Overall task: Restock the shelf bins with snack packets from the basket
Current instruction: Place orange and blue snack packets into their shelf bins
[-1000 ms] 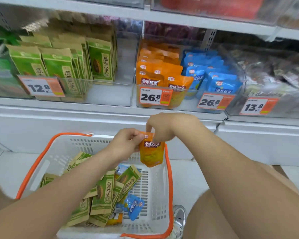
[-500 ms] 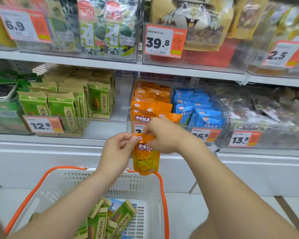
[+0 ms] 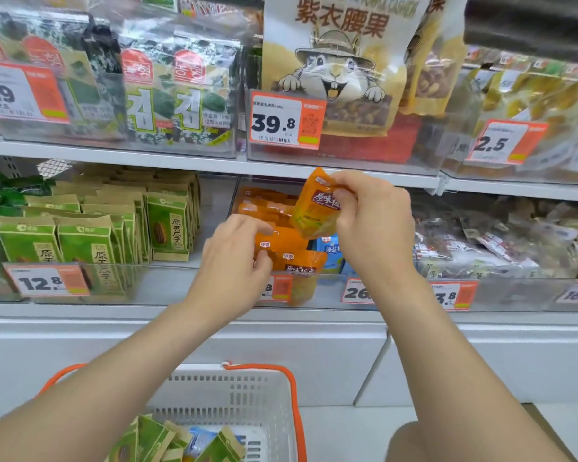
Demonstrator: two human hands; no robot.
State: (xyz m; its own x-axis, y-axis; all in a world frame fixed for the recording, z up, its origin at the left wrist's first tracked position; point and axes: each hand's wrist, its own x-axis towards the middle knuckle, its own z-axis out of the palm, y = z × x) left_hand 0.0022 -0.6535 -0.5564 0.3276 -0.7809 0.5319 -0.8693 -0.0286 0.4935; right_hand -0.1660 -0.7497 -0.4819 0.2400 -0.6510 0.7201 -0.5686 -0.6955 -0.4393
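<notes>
My right hand (image 3: 371, 225) grips an orange snack packet (image 3: 316, 208) and holds it tilted above the clear shelf bin (image 3: 327, 288) of matching orange packets (image 3: 291, 251). My left hand (image 3: 234, 261) reaches over the bin's front wall, fingers curled onto the front orange packets there. Blue packets (image 3: 329, 250) fill the right half of that bin, partly hidden by my right hand. The white basket (image 3: 234, 388) with orange handles sits on the floor below, holding green packets (image 3: 154, 441) and a blue one.
A bin of green packets (image 3: 90, 235) stands to the left, a bin of clear-wrapped snacks (image 3: 501, 241) to the right. The shelf above (image 3: 181, 161) carries seaweed packs and a large cashew bag. White shelf base panels run below.
My right hand has lifted the orange packet from basket height up to the orange bin. My left hand let go of it and moved onto the packets in the bin. The view tilted upward.
</notes>
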